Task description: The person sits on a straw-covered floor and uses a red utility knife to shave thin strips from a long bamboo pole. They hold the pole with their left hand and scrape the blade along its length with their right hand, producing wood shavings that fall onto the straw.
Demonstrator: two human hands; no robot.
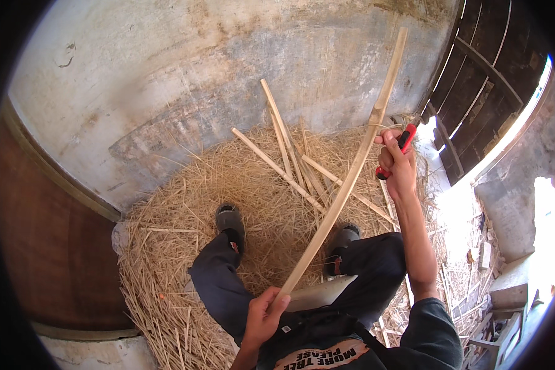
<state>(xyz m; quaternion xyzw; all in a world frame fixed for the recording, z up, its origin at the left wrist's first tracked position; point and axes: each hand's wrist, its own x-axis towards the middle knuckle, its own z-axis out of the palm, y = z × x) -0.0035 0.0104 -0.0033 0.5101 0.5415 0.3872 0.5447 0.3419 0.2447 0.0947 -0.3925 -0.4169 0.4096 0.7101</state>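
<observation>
The floor is covered with straw (pixel 166 265), spread thickly from the wall to beneath the person's legs. The wall (pixel 185 80) behind it is pale plaster, marked with brown and grey stains. At the left is a brown panel (pixel 55 240) with a lighter edging. At the upper right are dark slats (pixel 481 80), with daylight showing through the gaps; the ground below them is overexposed and its detail is lost.

Several sticks (pixel 271 161) lie crossed on the straw ahead of the person, some with their ends toward the wall. At the lower right, near the picture's rim, is a wooden frame (pixel 496 342). The dark boots (pixel 229 221) stand apart on the straw, and a pale seat (pixel 320 295) shows between the legs.

The strip (pixel 333 213) is held aslant in front of the person, its top end before the wall; it crosses the view of the sticks and hides part of them. The left hand (pixel 265 320) is closed around its lower end, thumb on top. The right hand (pixel 396 159) is closed on a red and black tool (pixel 407 137), beside the strip's upper part; whether its fingertips touch the strip cannot be told.
</observation>
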